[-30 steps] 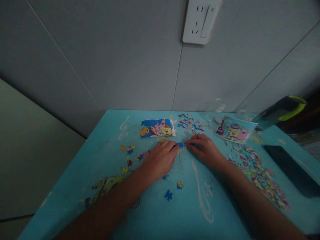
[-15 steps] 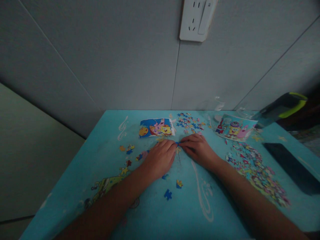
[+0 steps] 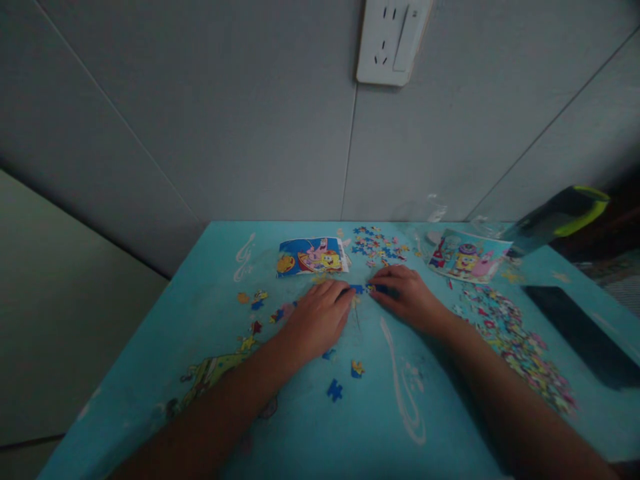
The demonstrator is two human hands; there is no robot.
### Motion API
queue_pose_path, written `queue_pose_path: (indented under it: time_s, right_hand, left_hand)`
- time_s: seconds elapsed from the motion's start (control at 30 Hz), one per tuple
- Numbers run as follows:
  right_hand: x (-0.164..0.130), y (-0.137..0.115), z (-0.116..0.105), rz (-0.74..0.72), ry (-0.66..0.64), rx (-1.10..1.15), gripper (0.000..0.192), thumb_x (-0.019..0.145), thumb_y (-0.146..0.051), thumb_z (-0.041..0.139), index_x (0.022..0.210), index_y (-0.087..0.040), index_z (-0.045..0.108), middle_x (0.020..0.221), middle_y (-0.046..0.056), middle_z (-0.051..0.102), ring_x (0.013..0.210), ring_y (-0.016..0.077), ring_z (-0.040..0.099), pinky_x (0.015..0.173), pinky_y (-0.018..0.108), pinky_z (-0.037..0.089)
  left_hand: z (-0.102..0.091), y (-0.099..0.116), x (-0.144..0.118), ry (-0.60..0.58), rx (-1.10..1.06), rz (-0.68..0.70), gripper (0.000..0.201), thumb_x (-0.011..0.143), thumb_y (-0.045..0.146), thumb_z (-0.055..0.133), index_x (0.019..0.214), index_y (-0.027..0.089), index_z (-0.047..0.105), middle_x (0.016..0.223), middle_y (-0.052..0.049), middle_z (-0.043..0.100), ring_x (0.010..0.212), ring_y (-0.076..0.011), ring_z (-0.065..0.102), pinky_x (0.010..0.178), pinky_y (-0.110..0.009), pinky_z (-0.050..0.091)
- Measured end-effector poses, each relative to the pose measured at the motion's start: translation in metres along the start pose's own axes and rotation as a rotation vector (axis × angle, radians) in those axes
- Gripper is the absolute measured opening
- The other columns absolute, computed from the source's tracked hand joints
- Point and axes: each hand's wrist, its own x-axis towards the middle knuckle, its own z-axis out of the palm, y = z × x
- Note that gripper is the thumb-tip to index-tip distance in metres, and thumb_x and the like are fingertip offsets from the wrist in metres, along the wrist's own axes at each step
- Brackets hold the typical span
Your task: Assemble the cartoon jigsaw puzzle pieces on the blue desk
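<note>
My left hand (image 3: pixel 320 319) lies palm down on the blue table (image 3: pixel 310 427), its fingertips on a small blue puzzle piece (image 3: pixel 357 289). My right hand (image 3: pixel 407 298) rests just to the right, fingertips pinching another blue piece (image 3: pixel 379 289) next to the first. The two pieces sit close together between my hands. A cartoon picture card (image 3: pixel 312 255) lies just beyond my left hand, and a second card (image 3: pixel 467 255) lies beyond my right.
Loose pieces lie scattered: a pile (image 3: pixel 515 347) along the right side, a cluster (image 3: pixel 377 243) near the wall, a few (image 3: pixel 335 390) near my left forearm. A black flat object (image 3: pixel 580 333) and a dark bottle with a green cap (image 3: pixel 560 217) sit at right. A wall socket (image 3: pixel 393 40) hangs above.
My hands came together half a second ago, then drew slightly apart; the blue pieces now show between the fingertips. The view shifted slightly.
</note>
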Motion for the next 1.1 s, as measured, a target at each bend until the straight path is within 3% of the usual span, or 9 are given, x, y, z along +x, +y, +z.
queue_pose_path:
  time_s: [0.23, 0.57, 1.1]
  right_hand:
    - [0.002, -0.001, 0.001, 0.016, -0.001, 0.03, 0.02, 0.095, -0.032, 0.066, 0.111, -0.025, 0.076, 0.105, 0.008, 0.071, 0.1, 0.0253, 0.064, 0.092, 0.043, 0.051]
    - [0.003, 0.003, 0.004, -0.022, -0.001, 0.082, 0.021, 0.096, -0.034, 0.065, 0.112, -0.026, 0.076, 0.106, 0.009, 0.072, 0.101, 0.0253, 0.065, 0.093, 0.045, 0.051]
    - [0.004, -0.01, 0.003, -0.001, -0.006, 0.048, 0.02, 0.096, -0.03, 0.064, 0.112, -0.027, 0.075, 0.105, 0.007, 0.071, 0.1, 0.0238, 0.065, 0.091, 0.041, 0.049]
  left_hand:
    - [0.002, 0.0, -0.001, -0.003, 0.001, 0.004, 0.036, 0.101, 0.019, 0.049, 0.136, 0.018, 0.057, 0.127, -0.011, 0.061, 0.119, -0.0267, 0.055, 0.102, -0.047, 0.051]
    - [0.0, 0.0, 0.0, -0.004, -0.012, -0.005, 0.035, 0.1, 0.02, 0.049, 0.134, 0.02, 0.058, 0.127, -0.01, 0.06, 0.119, -0.0265, 0.055, 0.102, -0.048, 0.05]
    - [0.0, 0.0, 0.0, 0.009, 0.024, 0.008, 0.035, 0.101, 0.02, 0.048, 0.135, 0.019, 0.058, 0.125, -0.01, 0.061, 0.116, -0.0266, 0.057, 0.099, -0.047, 0.052]
